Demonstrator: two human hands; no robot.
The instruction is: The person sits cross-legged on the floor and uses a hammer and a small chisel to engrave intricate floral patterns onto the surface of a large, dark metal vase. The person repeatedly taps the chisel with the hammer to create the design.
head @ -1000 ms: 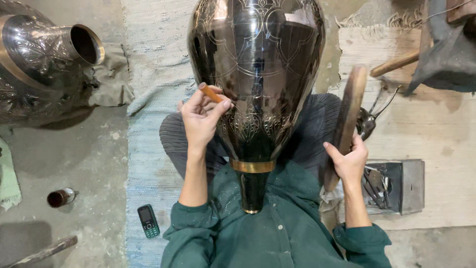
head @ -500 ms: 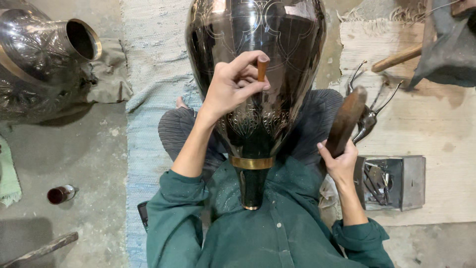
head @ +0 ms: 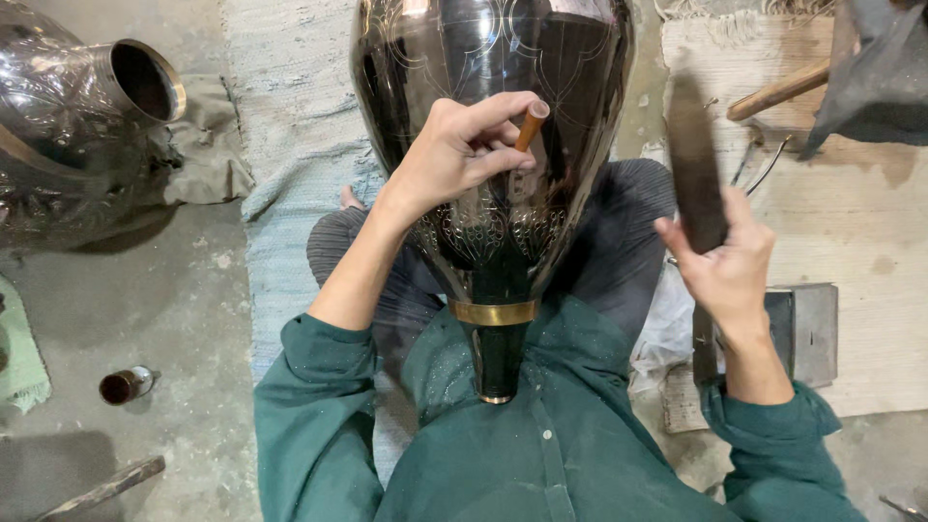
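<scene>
A large dark metal vase (head: 570,106) with fine engraved lines rests on my lap, its brass-ringed neck (head: 495,314) pointing toward my chest. My left hand (head: 459,155) lies against the vase's belly and pinches a short copper-coloured punch (head: 530,124) with its tip on the metal. My right hand (head: 727,266) is raised to the right of the vase and grips a dark wooden mallet (head: 694,159), which is blurred with motion.
Another shiny engraved vessel (head: 68,126) lies on a cloth at the top left. A small bottle (head: 126,385) and a stick (head: 101,488) lie on the concrete floor at the left. Wooden-handled tools (head: 778,92) and a metal box (head: 807,333) sit on the mat at the right.
My left hand has settled the punch higher on the vase's belly. My right hand has swung the mallet up from beside the vase to an upright raised position.
</scene>
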